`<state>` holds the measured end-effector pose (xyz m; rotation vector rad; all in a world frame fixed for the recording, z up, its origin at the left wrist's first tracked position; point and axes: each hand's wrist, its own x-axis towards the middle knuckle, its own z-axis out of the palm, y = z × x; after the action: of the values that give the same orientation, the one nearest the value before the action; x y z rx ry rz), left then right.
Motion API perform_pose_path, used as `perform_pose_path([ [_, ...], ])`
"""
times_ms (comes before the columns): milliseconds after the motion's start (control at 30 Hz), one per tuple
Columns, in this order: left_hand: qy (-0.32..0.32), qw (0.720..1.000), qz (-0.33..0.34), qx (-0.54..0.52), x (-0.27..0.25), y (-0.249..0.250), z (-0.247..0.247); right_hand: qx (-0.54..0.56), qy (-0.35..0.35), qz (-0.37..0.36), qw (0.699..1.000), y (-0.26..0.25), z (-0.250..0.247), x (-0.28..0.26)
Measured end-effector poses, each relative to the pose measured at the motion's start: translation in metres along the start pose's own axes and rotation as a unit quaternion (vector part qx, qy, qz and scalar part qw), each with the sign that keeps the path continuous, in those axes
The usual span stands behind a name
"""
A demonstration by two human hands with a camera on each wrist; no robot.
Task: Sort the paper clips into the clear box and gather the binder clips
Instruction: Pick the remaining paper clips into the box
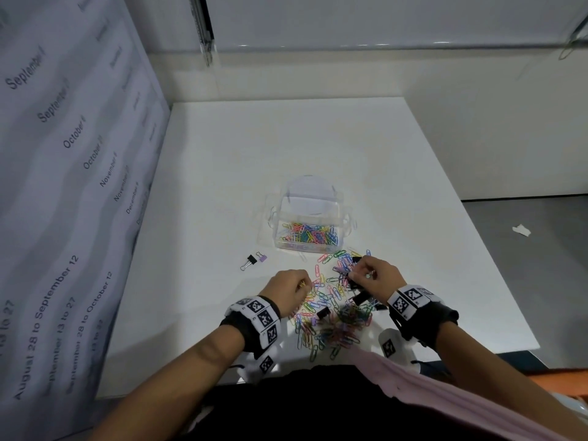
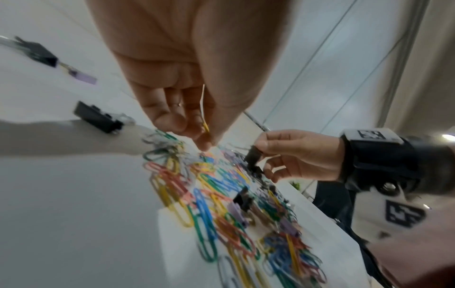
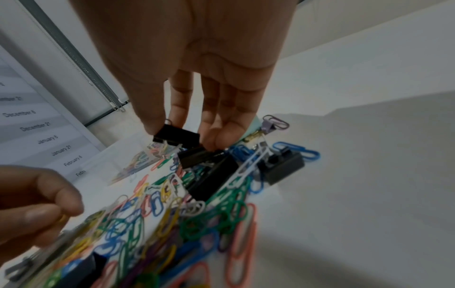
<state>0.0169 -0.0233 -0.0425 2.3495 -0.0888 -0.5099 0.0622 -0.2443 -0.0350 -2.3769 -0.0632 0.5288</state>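
Head view showed a white table (image 1: 318,138) with a heap of coloured paper clips (image 1: 331,316) and several black binder clips spread near its close edge, directly between the two hands. At 12 o'clock from that heap stood the clear box (image 1: 310,224), lid tipped back, its floor already covered with paper clips. At 10 o'clock from the heap, well apart from it, a black binder clip (image 1: 251,260) and a small purple binder clip (image 1: 262,258) lay touching each other.

On the heap's 9 o'clock side hung the left hand (image 1: 288,289), fingers curled, thumb and fingertips pinching a yellow paper clip (image 2: 205,118), which the left wrist view showed dangling just above the pile. At the heap's 1 o'clock edge was the right hand (image 1: 375,275), its thumb and forefinger pinched on a black binder clip (image 3: 176,136); the right wrist view showed that clip raised just over other black binder clips (image 3: 211,179) lying among the paper clips. Its other fingers hung down beside the clip, loosely bent.

A calendar sheet (image 1: 63,186) printed with month names stood along the table's 9 o'clock side. A scrap of paper (image 1: 521,230) lay on the floor off at 3 o'clock.
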Motion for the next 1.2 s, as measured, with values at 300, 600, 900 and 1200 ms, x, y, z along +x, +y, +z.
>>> perform_pose_path([
  [300,0.117,0.988,-0.080,-0.055,-0.012,-0.042,-0.021,0.025,0.010,-0.011,1.000,0.001,0.001,0.001],
  [600,0.090,0.992,-0.064,-0.054,-0.022,-0.047,-0.013,0.033,0.012,-0.026,0.999,-0.006,-0.013,0.001],
  [900,0.051,0.998,-0.029,0.020,-0.022,-0.031,-0.010,0.014,0.047,0.007,0.999,0.001,-0.017,0.004],
  [1200,-0.052,0.986,0.015,0.155,-0.013,-0.008,0.014,-0.074,-0.028,-0.059,0.995,-0.020,0.009,-0.010],
])
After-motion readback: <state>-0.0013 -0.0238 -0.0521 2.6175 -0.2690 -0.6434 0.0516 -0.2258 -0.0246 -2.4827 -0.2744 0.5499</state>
